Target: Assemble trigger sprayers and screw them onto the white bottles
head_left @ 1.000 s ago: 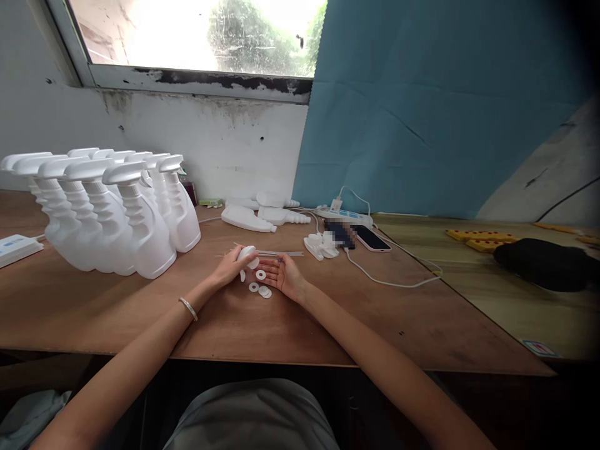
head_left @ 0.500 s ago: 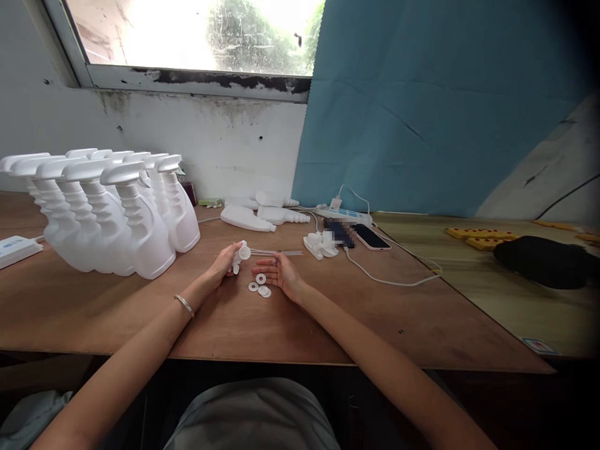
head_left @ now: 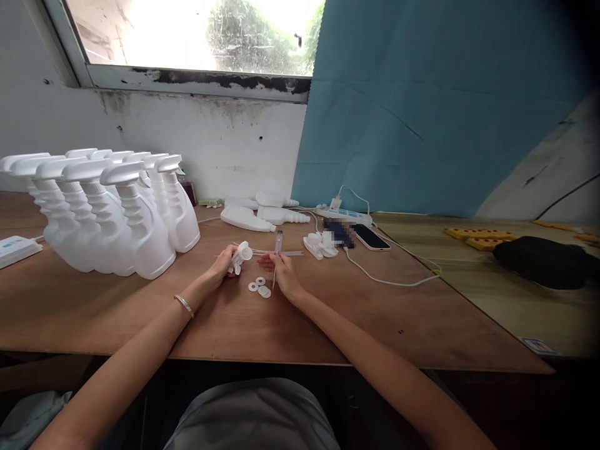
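In my left hand (head_left: 225,264) is a white spray trigger head (head_left: 242,252), its round collar turned toward my other hand. My right hand (head_left: 284,272) is closed on a thin tube (head_left: 274,279). A wider, see-through end (head_left: 279,241) sticks up above the fingers, and the thin part slants down below them. Several flat white ring washers (head_left: 254,287) lie on the table just below and between the hands. Behind the fingers, more thin tubes (head_left: 257,252) lie crosswise, with a translucent end (head_left: 294,253) showing at the right.
White spray bottles (head_left: 145,244) with heads on crowd the left side. Headless bottles (head_left: 247,218) lie by the wall. White trigger heads (head_left: 321,244) are piled to the right, beside a phone (head_left: 371,237), a power strip (head_left: 344,215) and a looping cable (head_left: 403,284).
My right hand was spread low by the washers; now it grips an upright thin tube. The trigger head in my left hand has turned slightly and shows more.
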Demonstrator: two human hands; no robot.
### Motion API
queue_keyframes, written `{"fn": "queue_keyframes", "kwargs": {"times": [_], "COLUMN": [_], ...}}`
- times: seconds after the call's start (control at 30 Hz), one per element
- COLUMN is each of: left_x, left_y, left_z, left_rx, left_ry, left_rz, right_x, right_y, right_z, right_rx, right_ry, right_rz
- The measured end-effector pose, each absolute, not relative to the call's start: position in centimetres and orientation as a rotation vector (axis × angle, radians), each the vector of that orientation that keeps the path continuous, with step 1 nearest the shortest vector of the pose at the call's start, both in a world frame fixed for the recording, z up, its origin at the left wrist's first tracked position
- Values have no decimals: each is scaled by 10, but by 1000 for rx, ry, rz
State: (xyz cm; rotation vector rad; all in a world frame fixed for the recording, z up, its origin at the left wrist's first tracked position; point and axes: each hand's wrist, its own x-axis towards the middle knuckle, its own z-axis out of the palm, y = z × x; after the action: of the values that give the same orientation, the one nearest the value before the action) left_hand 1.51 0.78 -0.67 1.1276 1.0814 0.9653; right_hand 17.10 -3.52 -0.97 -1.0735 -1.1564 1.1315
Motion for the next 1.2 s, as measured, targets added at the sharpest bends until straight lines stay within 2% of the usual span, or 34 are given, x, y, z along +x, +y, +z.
{"fn": "queue_keyframes", "kwargs": {"times": [0.3,0.6,1.0,1.2], "left_x": [15,16,16,17], "left_y": [2,-6,-7,-4], "left_z": [2,7,2,-1], "left_rx": [1051,1057,1136,1153], "left_ry": [942,830,728,848], "left_rz": [868,861,795,704], "right_x": [182,180,181,213], "right_y": [-32,-34,-30,-18], "right_z": [-11,-11,-13,12], "right_rx": [-1260,-1274,-1244,-1314], "right_ry": [-1307,-1477,-1355,-1305], "right_rz": [740,681,722,513]}}
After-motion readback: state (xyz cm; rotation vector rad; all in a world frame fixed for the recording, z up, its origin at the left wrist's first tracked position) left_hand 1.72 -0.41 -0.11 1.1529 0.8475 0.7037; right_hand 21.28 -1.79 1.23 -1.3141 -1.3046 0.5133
